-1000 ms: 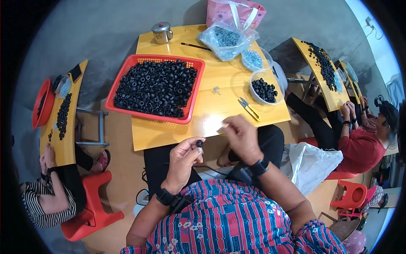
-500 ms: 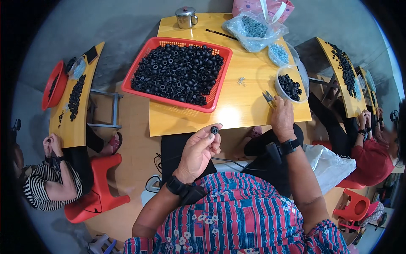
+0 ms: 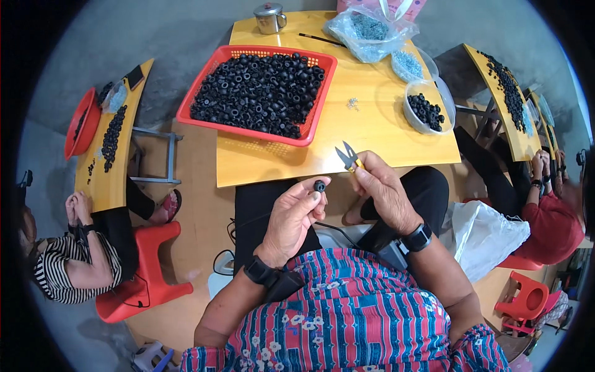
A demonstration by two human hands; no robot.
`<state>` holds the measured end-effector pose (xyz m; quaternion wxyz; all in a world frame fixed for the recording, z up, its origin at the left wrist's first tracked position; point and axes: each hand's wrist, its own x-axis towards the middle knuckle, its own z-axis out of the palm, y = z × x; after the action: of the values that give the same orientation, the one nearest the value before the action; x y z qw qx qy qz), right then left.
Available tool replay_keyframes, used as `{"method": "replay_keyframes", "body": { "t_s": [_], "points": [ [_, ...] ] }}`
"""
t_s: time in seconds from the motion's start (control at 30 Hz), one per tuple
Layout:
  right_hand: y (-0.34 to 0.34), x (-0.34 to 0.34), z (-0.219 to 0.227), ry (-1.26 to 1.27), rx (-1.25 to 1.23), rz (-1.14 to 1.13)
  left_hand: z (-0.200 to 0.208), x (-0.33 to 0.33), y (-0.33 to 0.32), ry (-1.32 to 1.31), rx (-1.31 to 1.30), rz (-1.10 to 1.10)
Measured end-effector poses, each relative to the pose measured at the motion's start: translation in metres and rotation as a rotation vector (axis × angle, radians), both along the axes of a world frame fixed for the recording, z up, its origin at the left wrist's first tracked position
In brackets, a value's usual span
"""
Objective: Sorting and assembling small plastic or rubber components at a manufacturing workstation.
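Between the thumb and fingers of my left hand (image 3: 294, 212) is a small round black part (image 3: 319, 186), its ring-shaped end showing. My right hand (image 3: 384, 192) is closed on a pair of thread snips (image 3: 349, 156) with yellow grips. Their two pointed blades are spread and aim up and to the left, over the table's front edge. The blades and the black part are apart. A red plastic basket (image 3: 308, 134) heaped with similar black parts (image 3: 257, 93) stands on the table beyond my left hand. At the right, a clear tub (image 3: 411, 123) holds more black parts (image 3: 424, 110).
On my yellow table (image 3: 372, 136) lie a few small metal pieces (image 3: 352, 104) and a dark stick (image 3: 322, 39). A metal mug (image 3: 269, 18), a bag of small pieces (image 3: 372, 31) and a bowl (image 3: 407, 64) stand farther back. Other people sit at tables (image 3: 133, 99) on both sides.
My right hand has lifted the snips from beside the clear tub and brought them left, near my left hand. The left hand still pinches the black part.
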<state>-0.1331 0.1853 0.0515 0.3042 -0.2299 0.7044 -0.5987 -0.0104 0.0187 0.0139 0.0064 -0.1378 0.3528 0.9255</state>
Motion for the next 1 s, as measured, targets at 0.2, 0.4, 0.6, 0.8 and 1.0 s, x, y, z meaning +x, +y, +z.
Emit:
{"method": "replay_keyframes", "body": {
  "t_s": [0.2, 0.4, 0.6, 0.8, 1.0],
  "points": [
    [-0.002, 0.025, 0.009, -0.010, -0.091, 0.119, -0.008, 0.013, 0.011, 0.007, 0.021, -0.029],
    [0.003, 0.026, 0.005, 0.121, -0.073, 0.194, -0.003, 0.017, 0.008, 0.022, 0.045, -0.189],
    [0.000, 0.028, 0.004, 0.149, -0.060, 0.252, -0.005, 0.020, 0.007, -0.035, 0.166, -0.197],
    [0.007, 0.030, 0.018, 0.298, -0.072, 0.070, -0.006, 0.021, 0.004, 0.017, 0.135, -0.072],
    [0.003, 0.042, 0.024, 0.454, 0.058, 0.095, -0.005, 0.021, 0.000, 0.064, 0.134, 0.008]
  ]
}}
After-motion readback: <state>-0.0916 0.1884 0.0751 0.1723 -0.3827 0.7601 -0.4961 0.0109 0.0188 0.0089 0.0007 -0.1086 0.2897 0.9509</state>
